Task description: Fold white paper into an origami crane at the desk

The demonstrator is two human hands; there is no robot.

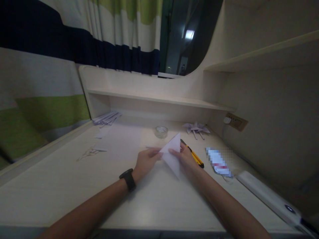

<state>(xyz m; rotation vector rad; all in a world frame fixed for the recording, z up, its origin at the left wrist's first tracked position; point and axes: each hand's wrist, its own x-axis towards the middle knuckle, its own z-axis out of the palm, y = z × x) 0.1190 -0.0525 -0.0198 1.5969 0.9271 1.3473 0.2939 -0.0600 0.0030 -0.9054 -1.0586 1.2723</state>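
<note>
Fingers [156,153] of our left hand [146,162] pinch the left corner of a folded white paper [172,154], while our right hand [184,158] grips its right edge with thumb on top; both hands are closed on the sheet. We see the paper held just above the pale desk [74,179], at the middle of it, one point raised away from us and another pointing back toward us. It looks folded into a triangle-like shape, though the dim light leaves the creases hard to make out. We wear a black watch [128,179] on the left wrist. Just beyond the right hand lies a yellow utility knife [195,157], and farther back sit a roll of clear tape [161,131] and some folded paper cranes [196,128]. A loose paper stack [107,118] rests at the far left.
</note>
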